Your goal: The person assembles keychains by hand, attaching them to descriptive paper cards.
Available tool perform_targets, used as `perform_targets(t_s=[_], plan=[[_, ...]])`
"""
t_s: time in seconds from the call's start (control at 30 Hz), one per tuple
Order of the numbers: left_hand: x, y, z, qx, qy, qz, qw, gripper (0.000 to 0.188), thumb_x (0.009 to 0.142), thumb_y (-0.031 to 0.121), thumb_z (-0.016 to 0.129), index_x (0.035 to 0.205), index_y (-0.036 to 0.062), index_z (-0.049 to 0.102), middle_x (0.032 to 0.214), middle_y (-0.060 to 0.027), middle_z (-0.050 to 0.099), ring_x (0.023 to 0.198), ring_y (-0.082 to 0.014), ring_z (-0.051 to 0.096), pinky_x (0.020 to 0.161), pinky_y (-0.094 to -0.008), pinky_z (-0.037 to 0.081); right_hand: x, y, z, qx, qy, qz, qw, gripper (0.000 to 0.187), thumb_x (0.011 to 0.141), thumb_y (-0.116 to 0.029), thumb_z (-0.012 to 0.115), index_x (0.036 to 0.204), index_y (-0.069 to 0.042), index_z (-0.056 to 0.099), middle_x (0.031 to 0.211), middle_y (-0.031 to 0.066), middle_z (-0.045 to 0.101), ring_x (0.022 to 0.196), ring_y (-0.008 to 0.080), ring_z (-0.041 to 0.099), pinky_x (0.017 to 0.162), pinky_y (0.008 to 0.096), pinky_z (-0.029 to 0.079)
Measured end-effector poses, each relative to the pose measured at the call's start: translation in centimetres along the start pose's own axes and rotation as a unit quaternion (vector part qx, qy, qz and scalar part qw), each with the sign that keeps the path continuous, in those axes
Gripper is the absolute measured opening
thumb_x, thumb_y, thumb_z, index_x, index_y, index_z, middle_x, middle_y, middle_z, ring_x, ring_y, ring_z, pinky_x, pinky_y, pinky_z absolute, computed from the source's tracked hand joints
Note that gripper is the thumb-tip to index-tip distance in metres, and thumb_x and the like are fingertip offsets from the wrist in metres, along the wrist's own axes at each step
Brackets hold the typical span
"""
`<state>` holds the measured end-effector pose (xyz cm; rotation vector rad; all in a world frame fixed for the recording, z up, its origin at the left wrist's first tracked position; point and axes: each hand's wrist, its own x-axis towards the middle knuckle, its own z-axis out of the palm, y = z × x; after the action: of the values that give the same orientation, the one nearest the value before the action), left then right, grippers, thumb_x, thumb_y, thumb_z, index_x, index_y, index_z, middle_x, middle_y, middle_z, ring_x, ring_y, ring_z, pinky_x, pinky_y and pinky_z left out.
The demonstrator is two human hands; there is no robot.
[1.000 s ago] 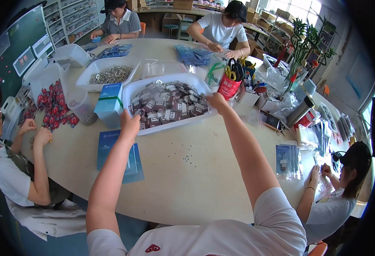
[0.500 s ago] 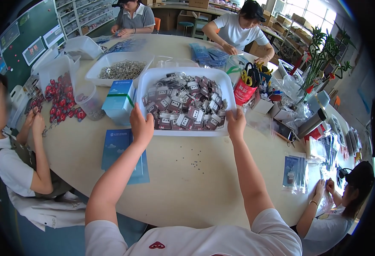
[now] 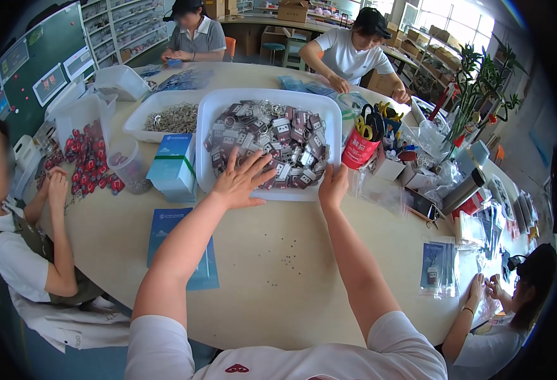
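Observation:
A white plastic tray (image 3: 210,114) full of several small grey and dark keychain pieces stands on the round beige table (image 3: 291,278) in front of me. My left hand (image 3: 240,180) lies over the tray's near left part, fingers spread, holding nothing. My right hand (image 3: 333,185) grips the tray's near rim at the right.
A second white tray of metal rings (image 3: 172,118), a blue-and-white box (image 3: 173,166), a clear cup (image 3: 127,166), a blue booklet (image 3: 171,240) and a red scissors holder (image 3: 361,147) surround the tray. Several people sit around the table working.
The tray has come closer to me across the table. My left hand let go of the rim and now rests spread over the pieces.

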<state>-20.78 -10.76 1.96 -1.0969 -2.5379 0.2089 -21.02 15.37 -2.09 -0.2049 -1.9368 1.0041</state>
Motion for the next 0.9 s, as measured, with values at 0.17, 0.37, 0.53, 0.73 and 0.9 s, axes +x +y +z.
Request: perform_targets(t_s=[0.17, 0.37, 0.53, 0.73, 0.9], plan=[[0.6, -0.1, 2.2, -0.012, 0.019, -0.001, 1.000, 0.083, 0.073, 0.062, 0.055, 0.142, 0.0313, 0.021, 0.151, -0.0020, 0.005, 0.139, -0.0223, -0.002, 0.103, -0.0655, -0.002, 0.4, 0.9, 1.2, -0.020, 0.000, -0.018, 1.000, 0.020, 0.089, -0.020, 0.052, 0.090, -0.002, 0.043, 0.082, 0.0224, 0.054, 0.075, 0.0439, 0.050, 0.063, 0.0481, 0.039], [1.2, -0.1, 4.3, 0.063, 0.036, -0.020, 0.997, 0.077, 0.077, 0.064, 0.048, 0.142, 0.0352, 0.018, 0.151, 0.0014, 0.001, 0.139, -0.0196, -0.007, 0.102, -0.0652, 0.001, 0.8, 1.6, 2.6, -0.056, 0.005, -0.020, 0.998, 0.022, 0.090, -0.023, 0.050, 0.090, -0.003, 0.040, 0.083, 0.0230, 0.054, 0.076, 0.0446, 0.050, 0.063, 0.0495, 0.039], [1.4, -0.4, 5.1, 0.108, 0.030, -0.019, 0.994, 0.078, 0.078, 0.063, 0.048, 0.142, 0.0328, 0.017, 0.151, -0.0009, -0.001, 0.139, -0.0222, -0.008, 0.101, -0.0673, 0.000, 0.8, 1.9, 2.5, -0.081, -0.014, -0.049, 0.995, 0.022, 0.091, -0.024, 0.047, 0.095, -0.004, 0.038, 0.086, 0.0244, 0.055, 0.078, 0.0457, 0.052, 0.063, 0.0513, 0.041], [1.9, 0.3, 4.3, 0.049, -0.006, -0.035, 0.998, 0.067, 0.086, 0.056, 0.042, 0.143, 0.0327, 0.015, 0.151, -0.0013, 0.000, 0.138, -0.0227, 0.004, 0.102, -0.0597, 0.014, 1.3, 2.9, 1.8, -0.140, -0.114, -0.062, 0.982, 0.026, 0.092, -0.025, 0.046, 0.094, -0.005, 0.029, 0.089, 0.0276, 0.056, 0.076, 0.0490, 0.053, 0.059, 0.0553, 0.041], [1.6, 2.3, 4.2, -0.031, -0.088, -0.111, 0.989, 0.062, 0.085, 0.029, 0.047, 0.141, 0.0342, 0.021, 0.151, -0.0037, 0.009, 0.131, -0.0256, 0.027, 0.102, -0.0526, 0.024, 2.1, 3.5, 1.8, -0.212, -0.152, -0.038, 0.965, 0.035, 0.091, -0.036, 0.045, 0.095, -0.004, 0.031, 0.083, 0.0240, 0.060, 0.067, 0.0447, 0.057, 0.056, 0.0539, 0.044]])
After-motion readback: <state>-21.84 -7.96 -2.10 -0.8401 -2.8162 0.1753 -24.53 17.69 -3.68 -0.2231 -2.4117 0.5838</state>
